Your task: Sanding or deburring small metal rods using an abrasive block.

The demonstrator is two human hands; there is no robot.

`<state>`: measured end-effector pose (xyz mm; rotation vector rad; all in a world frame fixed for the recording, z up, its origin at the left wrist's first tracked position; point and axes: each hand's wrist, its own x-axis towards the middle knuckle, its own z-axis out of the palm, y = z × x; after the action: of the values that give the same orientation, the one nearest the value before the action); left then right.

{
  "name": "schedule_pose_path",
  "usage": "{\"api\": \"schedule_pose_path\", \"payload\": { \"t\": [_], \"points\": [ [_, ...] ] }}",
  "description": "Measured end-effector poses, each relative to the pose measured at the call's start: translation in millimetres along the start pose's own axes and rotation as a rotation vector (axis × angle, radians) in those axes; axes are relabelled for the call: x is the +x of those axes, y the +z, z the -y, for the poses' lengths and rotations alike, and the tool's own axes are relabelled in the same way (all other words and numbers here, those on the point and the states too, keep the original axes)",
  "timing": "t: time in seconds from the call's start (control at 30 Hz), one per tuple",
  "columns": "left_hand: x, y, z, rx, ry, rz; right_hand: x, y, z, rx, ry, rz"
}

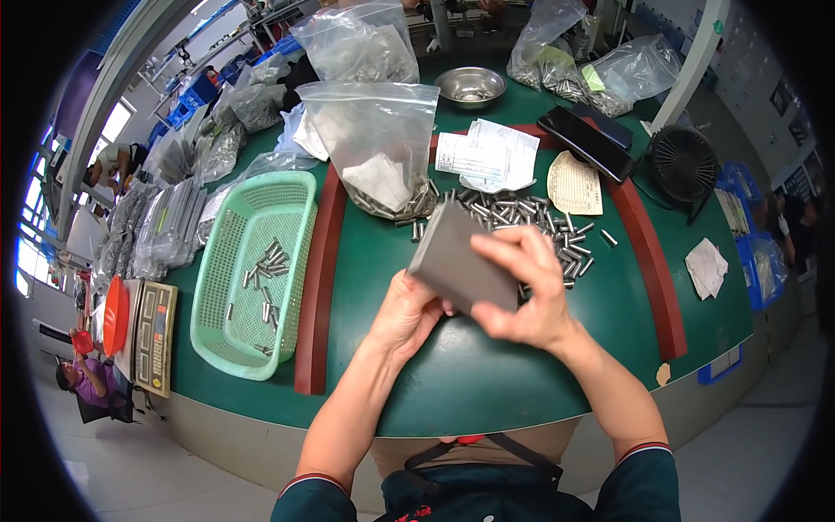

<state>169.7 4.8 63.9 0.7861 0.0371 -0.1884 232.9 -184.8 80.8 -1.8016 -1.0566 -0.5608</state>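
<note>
A dark grey, flat rectangular block (459, 259) is held up over the green table, tilted, between my two hands. My left hand (404, 315) grips its lower left edge, thumb on the near side. My right hand (537, 291) is at its right side, with the thumb by the lower edge and the fingers curved over the broad face; motion smears it a little. What the block is made of, I cannot tell. Just behind it lies a loose heap of small metal pins (570, 237), partly hidden by the block and my right hand.
Dark red bars (315, 304) frame the work area. A green basket (202, 300) with several pins stands left, beside a scale (156, 339). Behind are a clear bag of parts (383, 113), a metal bowl (470, 85), papers (487, 152), a phone (587, 143) and a black fan (683, 161).
</note>
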Motion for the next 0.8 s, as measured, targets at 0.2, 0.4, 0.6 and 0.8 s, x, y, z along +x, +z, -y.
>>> {"api": "schedule_pose_path", "payload": {
  "t": [0.2, 0.4, 0.6, 0.8],
  "points": [
    [0, 18, -2, -0.121, -0.094, -0.149, 6, 0, 7, -0.028, -0.053, -0.242],
    [-1, 10, -4, -0.216, -0.133, 0.119, 5, -10, -11, -0.338, 0.295, -0.273],
    [-1, -5, 1, -0.463, -0.170, 0.039, -4, -8, -20, -0.247, 0.246, -0.194],
    [1, -3, 0, -0.458, -0.179, -0.016, -2, -3, -12, -0.044, 0.289, -0.105]
  ]
}}
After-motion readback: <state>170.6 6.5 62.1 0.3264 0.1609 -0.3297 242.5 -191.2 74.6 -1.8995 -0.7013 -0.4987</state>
